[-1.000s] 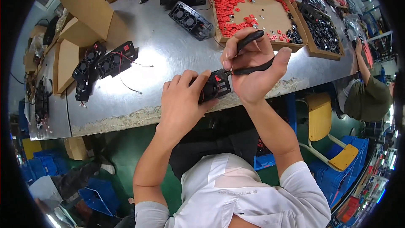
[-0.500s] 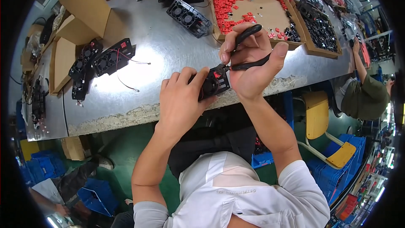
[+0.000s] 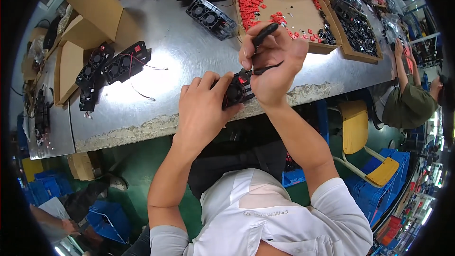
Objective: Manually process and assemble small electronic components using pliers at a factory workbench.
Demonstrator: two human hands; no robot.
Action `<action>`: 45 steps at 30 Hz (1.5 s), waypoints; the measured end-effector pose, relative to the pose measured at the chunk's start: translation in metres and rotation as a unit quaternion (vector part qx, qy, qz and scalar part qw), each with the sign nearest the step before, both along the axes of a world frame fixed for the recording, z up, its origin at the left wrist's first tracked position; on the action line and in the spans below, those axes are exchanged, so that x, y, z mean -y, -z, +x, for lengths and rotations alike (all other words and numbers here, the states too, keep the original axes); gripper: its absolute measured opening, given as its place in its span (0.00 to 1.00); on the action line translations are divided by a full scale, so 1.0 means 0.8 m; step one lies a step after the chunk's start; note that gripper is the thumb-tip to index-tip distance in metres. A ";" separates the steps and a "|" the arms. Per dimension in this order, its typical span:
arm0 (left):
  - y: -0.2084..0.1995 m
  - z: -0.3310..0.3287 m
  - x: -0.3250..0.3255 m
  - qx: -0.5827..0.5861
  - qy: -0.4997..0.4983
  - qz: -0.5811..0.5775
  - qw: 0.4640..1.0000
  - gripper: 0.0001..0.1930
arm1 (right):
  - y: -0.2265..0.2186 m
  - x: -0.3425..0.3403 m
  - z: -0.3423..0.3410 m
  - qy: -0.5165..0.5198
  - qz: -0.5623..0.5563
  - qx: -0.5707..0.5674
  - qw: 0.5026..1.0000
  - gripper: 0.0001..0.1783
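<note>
My left hand [image 3: 200, 106] is closed around a black dual-fan unit [image 3: 236, 93], held just above the bench's front edge. A small red piece sits at the unit's upper end, and part of the unit is hidden under my fingers. In my right hand [image 3: 274, 81] is a pair of black-handled pliers [image 3: 266, 34], one handle rising past the fingers and the other lying across the palm. The pliers' jaws touch the unit's upper end beside the red piece; exactly what they grip is too small to tell.
On the metal bench [image 3: 177, 33] lie more fan units [image 3: 210, 17], some with loose wires. A cardboard tray [image 3: 298, 19] of red pieces stands beyond my right hand, beside a box of black parts [image 3: 356, 31]. A yellow chair [image 3: 354, 123] and a co-worker [image 3: 407, 102] are at the right.
My right hand has shifted slightly left, its fingers have curled in more, and the pliers' handles have turned. My left hand keeps its hold on the fan unit.
</note>
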State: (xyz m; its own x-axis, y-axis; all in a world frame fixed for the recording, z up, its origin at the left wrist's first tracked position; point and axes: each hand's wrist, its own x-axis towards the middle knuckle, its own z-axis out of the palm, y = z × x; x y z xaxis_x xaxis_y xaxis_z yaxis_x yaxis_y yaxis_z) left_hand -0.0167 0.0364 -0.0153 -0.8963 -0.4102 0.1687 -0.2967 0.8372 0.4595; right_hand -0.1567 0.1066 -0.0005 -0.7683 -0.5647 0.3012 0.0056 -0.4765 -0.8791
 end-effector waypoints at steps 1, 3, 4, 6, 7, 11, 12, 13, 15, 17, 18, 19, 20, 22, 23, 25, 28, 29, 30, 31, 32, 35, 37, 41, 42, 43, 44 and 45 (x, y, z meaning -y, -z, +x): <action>-0.001 -0.001 0.002 0.002 0.005 0.010 1.000 0.33 | -0.003 0.001 -0.001 0.000 0.000 0.000 1.000 0.51; -0.001 -0.003 0.005 0.005 0.008 0.022 1.000 0.33 | -0.004 0.004 -0.004 0.010 0.016 0.019 1.000 0.51; -0.001 -0.004 0.007 0.006 0.015 0.035 0.999 0.33 | -0.004 0.004 -0.006 0.009 0.017 0.019 1.000 0.51; -0.002 -0.005 0.010 0.009 0.021 0.050 0.998 0.34 | -0.005 0.002 -0.007 -0.007 0.019 0.016 1.000 0.51; -0.004 -0.005 0.011 0.014 0.022 0.059 0.998 0.34 | -0.005 0.002 -0.007 -0.008 0.022 0.018 1.000 0.51; -0.001 -0.009 0.020 -0.011 0.038 0.070 0.997 0.32 | -0.012 0.001 -0.023 -0.100 0.044 0.034 0.993 0.53; -0.003 -0.012 0.035 -0.010 0.039 0.073 0.997 0.32 | -0.012 -0.003 -0.031 -0.180 0.052 0.023 0.982 0.54; -0.006 -0.019 0.062 0.004 0.126 0.087 0.988 0.32 | -0.004 -0.006 -0.046 -0.266 0.001 0.015 0.964 0.55; -0.008 -0.038 0.104 0.017 0.257 0.139 0.956 0.30 | -0.008 -0.003 -0.055 -0.322 0.010 -0.033 0.946 0.55; -0.010 -0.055 0.125 0.042 0.294 0.136 0.945 0.30 | -0.027 0.001 -0.061 -0.380 0.069 -0.142 0.911 0.54; -0.015 -0.063 0.131 0.064 0.335 0.130 0.931 0.30 | -0.027 0.003 -0.064 -0.377 0.068 -0.141 0.913 0.54; -0.023 -0.070 0.134 0.108 0.339 0.143 0.923 0.29 | -0.027 0.006 -0.068 -0.425 0.074 -0.149 0.890 0.53; -0.024 -0.072 0.136 0.111 0.344 0.140 0.922 0.29 | -0.028 0.006 -0.069 -0.470 0.079 -0.157 0.865 0.52; -0.026 -0.074 0.139 0.098 0.364 0.121 0.918 0.27 | -0.034 0.006 -0.064 -0.469 0.067 -0.154 0.867 0.51; -0.029 -0.077 0.139 0.100 0.371 0.115 0.916 0.27 | -0.036 0.008 -0.061 -0.471 0.057 -0.154 0.867 0.51; -0.037 -0.074 0.131 0.138 0.313 0.152 0.927 0.26 | -0.033 0.005 -0.061 -0.461 0.063 -0.168 0.869 0.54; -0.014 -0.053 0.120 0.029 0.316 0.088 0.944 0.29 | -0.036 -0.021 -0.046 -0.311 0.123 -0.094 0.938 0.61; -0.012 -0.050 0.114 0.075 0.280 0.107 0.951 0.32 | -0.039 -0.038 -0.038 -0.284 0.056 -0.051 0.956 0.60; -0.014 -0.045 0.106 0.065 0.259 0.086 0.960 0.33 | -0.042 -0.060 -0.033 -0.257 -0.011 -0.008 0.966 0.58; -0.016 -0.040 0.097 0.055 0.240 0.068 0.967 0.33 | -0.043 -0.093 -0.035 -0.313 0.047 0.023 0.948 0.33; -0.020 -0.039 0.089 0.051 0.228 0.059 0.970 0.33 | -0.039 -0.109 -0.019 -0.309 0.044 0.025 0.950 0.33; -0.022 -0.025 0.073 0.051 0.170 0.078 0.981 0.32 | 0.002 -0.144 0.041 -0.223 -0.035 0.094 0.970 0.59; -0.025 -0.027 0.062 0.045 0.160 0.065 0.984 0.32 | 0.042 -0.151 0.068 -0.200 -0.087 0.110 0.970 0.65; -0.023 -0.014 0.053 0.036 0.122 0.054 0.990 0.33 | 0.034 -0.147 0.065 -0.206 -0.017 0.100 0.973 0.69; -0.021 -0.012 0.049 0.034 0.119 0.051 0.991 0.33 | 0.029 -0.147 0.052 -0.224 -0.026 0.084 0.971 0.68; -0.019 -0.009 0.044 0.025 0.112 0.034 0.993 0.33 | 0.019 -0.144 0.042 -0.220 -0.012 0.077 0.972 0.67; -0.016 -0.008 0.040 0.014 0.106 0.018 0.994 0.33 | 0.009 -0.141 0.032 -0.216 0.005 0.070 0.974 0.67; -0.014 -0.006 0.036 0.011 0.103 0.019 0.994 0.33 | -0.005 -0.140 0.019 -0.232 0.061 0.029 0.970 0.66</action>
